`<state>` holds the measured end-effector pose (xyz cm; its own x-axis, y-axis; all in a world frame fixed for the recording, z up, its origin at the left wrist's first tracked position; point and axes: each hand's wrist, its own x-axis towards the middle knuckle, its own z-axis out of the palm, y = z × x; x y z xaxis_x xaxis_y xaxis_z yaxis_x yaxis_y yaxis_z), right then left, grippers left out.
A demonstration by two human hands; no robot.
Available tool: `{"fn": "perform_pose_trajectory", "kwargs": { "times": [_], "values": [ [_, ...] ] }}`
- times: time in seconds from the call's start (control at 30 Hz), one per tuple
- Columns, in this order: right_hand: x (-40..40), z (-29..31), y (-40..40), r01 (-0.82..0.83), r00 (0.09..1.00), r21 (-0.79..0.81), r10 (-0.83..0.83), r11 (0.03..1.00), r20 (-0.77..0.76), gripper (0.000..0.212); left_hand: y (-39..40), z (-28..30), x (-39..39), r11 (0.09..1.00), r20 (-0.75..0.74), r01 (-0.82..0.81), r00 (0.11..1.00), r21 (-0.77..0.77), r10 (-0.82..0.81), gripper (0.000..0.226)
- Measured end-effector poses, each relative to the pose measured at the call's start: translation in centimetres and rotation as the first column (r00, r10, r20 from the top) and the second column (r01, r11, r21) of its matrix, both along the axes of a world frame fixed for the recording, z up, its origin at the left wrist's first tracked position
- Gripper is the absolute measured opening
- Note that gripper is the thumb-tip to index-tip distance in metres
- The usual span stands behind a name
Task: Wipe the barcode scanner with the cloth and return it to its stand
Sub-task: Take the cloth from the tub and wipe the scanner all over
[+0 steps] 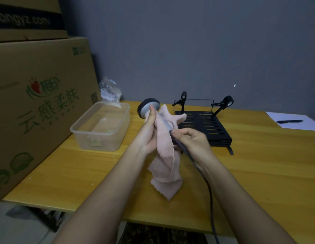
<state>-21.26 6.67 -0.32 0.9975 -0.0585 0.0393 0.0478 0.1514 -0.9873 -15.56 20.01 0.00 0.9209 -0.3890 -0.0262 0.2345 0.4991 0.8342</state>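
The grey barcode scanner (147, 107) is held up over the middle of the yellow table, its round dark head pointing up and left. A pink cloth (166, 161) is wrapped around its handle and hangs down toward the table. My left hand (147, 131) grips the cloth against the handle, thumb up near the head. My right hand (192, 140) holds the bottom end of the handle where the dark cable (208, 189) comes out. The black stand (204, 124), a slotted base with two clip arms, sits just behind my hands.
A clear plastic tub (100, 127) stands to the left, with a crumpled plastic bag (109, 90) behind it. Large cardboard boxes (35, 103) fill the left side. A white sheet with a black pen (290, 121) lies at the far right. The wooden table (258, 164) ends near me.
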Motion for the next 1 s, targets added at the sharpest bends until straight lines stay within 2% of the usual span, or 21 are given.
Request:
{"fn": "perform_pose_trajectory", "kwargs": {
  "times": [0.07, 0.1, 0.13, 0.2, 0.23, 0.3, 0.37, 0.5, 0.57, 0.63, 0.7, 0.8, 0.93, 1.0],
  "values": [
    [0.1, -0.2, -0.1, -0.128, 0.981, 0.269, 0.162, 0.955, -0.109, 0.037, 0.2, 0.2, -0.3, 0.997, -0.006, 0.051, 0.999, -0.053, -0.051, 0.080],
    [0.0, -0.2, -0.1, -0.163, 0.971, 0.292, 0.205, 0.942, -0.120, 0.043, 0.2, 0.2, -0.4, 0.996, -0.014, 0.025, 1.000, -0.088, -0.026, 0.075],
    [0.0, -0.2, -0.1, -0.177, 0.973, 0.225, 0.205, 0.958, -0.106, 0.044, 0.1, 0.1, -0.3, 0.996, -0.003, 0.022, 1.000, -0.083, -0.023, 0.071],
    [-0.3, -0.2, 0.0, -0.094, 0.996, -0.118, 0.093, 0.989, -0.009, 0.038, -0.2, 0.0, -0.1, 0.998, 0.011, -0.029, 0.999, -0.052, 0.030, 0.066],
    [-0.6, -0.2, 0.0, -0.032, 0.997, -0.263, 0.051, 0.964, 0.066, 0.033, -0.3, 0.1, -0.2, 0.999, 0.012, -0.027, 1.000, -0.047, 0.028, 0.062],
    [-0.9, -0.5, 0.2, 0.049, 0.982, -0.415, 0.031, 0.908, 0.184, 0.022, -0.6, 0.7, -0.6, 0.997, 0.007, -0.047, 0.999, -0.055, 0.048, 0.056],
    [-0.9, -0.8, 0.3, 0.094, 0.974, -0.484, 0.019, 0.870, 0.224, 0.020, -1.1, 1.1, -0.6, 0.995, 0.022, -0.103, 0.994, -0.019, 0.103, 0.052],
    [-0.7, 0.1, -0.1, -0.065, 0.996, -0.324, 0.082, 0.944, 0.036, 0.028, -1.0, 2.0, 0.1, 0.986, -0.039, -0.168, 0.985, 0.002, 0.168, 0.038],
    [-0.3, 0.2, -0.5, -0.144, 0.989, -0.211, 0.132, 0.967, -0.068, 0.037, -0.8, 2.2, 0.6, 0.985, -0.058, -0.165, 0.985, -0.054, 0.162, 0.049],
    [-0.3, 0.2, -0.5, -0.109, 0.993, -0.244, 0.093, 0.964, -0.076, 0.048, -1.0, 1.9, 0.7, 0.988, -0.059, -0.139, 0.989, -0.061, 0.135, 0.065],
    [-0.1, 0.1, -0.2, -0.020, 1.000, -0.401, 0.023, 0.916, 0.005, 0.051, -1.6, 1.7, 0.4, 0.992, -0.066, -0.128, 0.990, 0.017, 0.128, 0.068],
    [0.3, -0.1, -0.2, 0.126, 0.990, -0.536, -0.070, 0.835, 0.124, 0.029, -2.6, 1.4, -0.3, 0.974, -0.035, -0.141, 0.988, 0.176, 0.150, 0.046],
    [0.8, -1.1, 0.4, 0.346, 0.929, -0.700, -0.124, 0.625, 0.349, 0.015, -3.1, 0.7, -1.8, 0.963, -0.020, -0.048, 0.998, 0.265, 0.055, 0.033],
    [1.0, -1.9, 0.7, 0.452, 0.876, -0.716, -0.115, 0.532, 0.468, 0.018, -3.1, 0.5, -2.2, 0.959, -0.020, -0.002, 1.000, 0.282, 0.008, 0.028]
  ]
}}
